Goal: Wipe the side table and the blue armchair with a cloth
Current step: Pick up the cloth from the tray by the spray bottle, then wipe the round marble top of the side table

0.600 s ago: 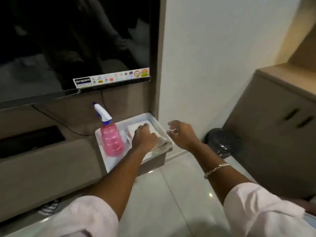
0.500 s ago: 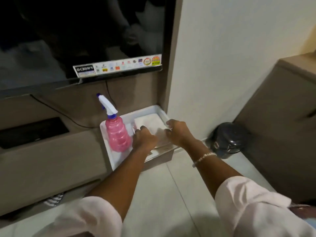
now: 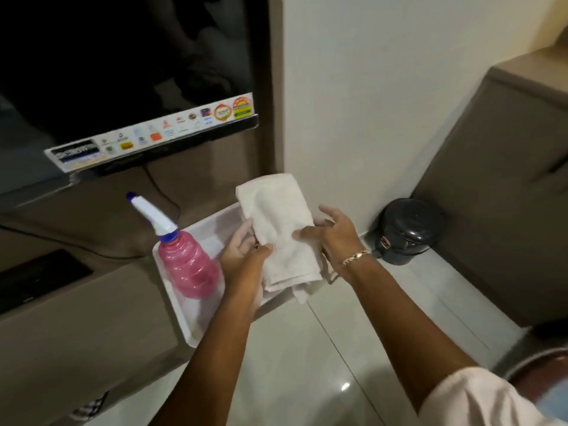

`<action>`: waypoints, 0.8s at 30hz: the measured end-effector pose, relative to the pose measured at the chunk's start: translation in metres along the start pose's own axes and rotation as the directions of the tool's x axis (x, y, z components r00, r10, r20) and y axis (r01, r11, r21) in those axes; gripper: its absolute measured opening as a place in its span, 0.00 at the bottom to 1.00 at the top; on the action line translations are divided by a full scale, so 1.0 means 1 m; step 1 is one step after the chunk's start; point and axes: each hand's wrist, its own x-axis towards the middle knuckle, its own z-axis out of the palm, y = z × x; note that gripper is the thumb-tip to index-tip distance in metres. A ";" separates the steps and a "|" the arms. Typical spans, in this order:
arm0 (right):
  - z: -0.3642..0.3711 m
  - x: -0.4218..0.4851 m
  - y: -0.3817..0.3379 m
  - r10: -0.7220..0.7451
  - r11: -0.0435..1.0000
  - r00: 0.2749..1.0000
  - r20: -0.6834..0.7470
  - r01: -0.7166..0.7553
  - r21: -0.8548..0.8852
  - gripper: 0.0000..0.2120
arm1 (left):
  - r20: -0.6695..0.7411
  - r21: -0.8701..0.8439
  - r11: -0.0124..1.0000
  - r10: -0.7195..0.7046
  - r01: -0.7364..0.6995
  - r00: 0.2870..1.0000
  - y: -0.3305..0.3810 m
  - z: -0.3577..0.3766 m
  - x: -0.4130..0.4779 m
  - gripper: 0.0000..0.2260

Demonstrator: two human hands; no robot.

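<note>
A folded white cloth (image 3: 276, 222) is lifted above a white tray (image 3: 181, 315) that rests on a low brown ledge. My left hand (image 3: 242, 256) grips the cloth's left edge from below. My right hand (image 3: 332, 235) pinches its right edge, thumb on top. A pink spray bottle (image 3: 187, 265) with a white and blue nozzle stands in the tray, just left of my left hand. Neither the side table nor the blue armchair is in view.
A large dark TV screen (image 3: 123, 72) hangs above the ledge, with a cable below it. A white wall corner (image 3: 353, 118) stands behind the cloth. A small black bin (image 3: 405, 232) sits on the glossy tiled floor beside a brown cabinet (image 3: 504, 192).
Both hands have closed on the cloth and raised it out of the tray. The view has moved closer to the tray.
</note>
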 end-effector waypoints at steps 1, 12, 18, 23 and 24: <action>-0.018 -0.013 -0.004 0.034 0.993 0.998 0.049 -0.040 0.109 0.41 | 0.075 -0.005 1.000 0.019 -0.018 0.997 0.002 0.006 -0.012 0.29; -0.278 -0.262 0.072 0.070 0.878 0.906 -0.418 0.143 0.457 0.25 | 0.720 0.289 0.949 -0.128 -0.127 0.682 -0.129 0.160 -0.221 0.23; -0.424 -0.456 0.176 0.165 0.882 0.650 -0.742 0.238 0.406 0.28 | 0.864 0.420 0.868 -0.291 -0.266 0.412 -0.272 0.212 -0.422 0.26; -0.516 -0.592 0.283 0.233 0.920 0.371 -0.899 0.214 0.327 0.20 | 0.830 0.550 0.789 -0.480 -0.275 0.284 -0.397 0.212 -0.588 0.26; -0.531 -0.615 0.306 0.259 0.921 0.321 -0.911 0.201 0.333 0.18 | 0.822 0.567 0.773 -0.506 -0.285 0.264 -0.421 0.211 -0.617 0.25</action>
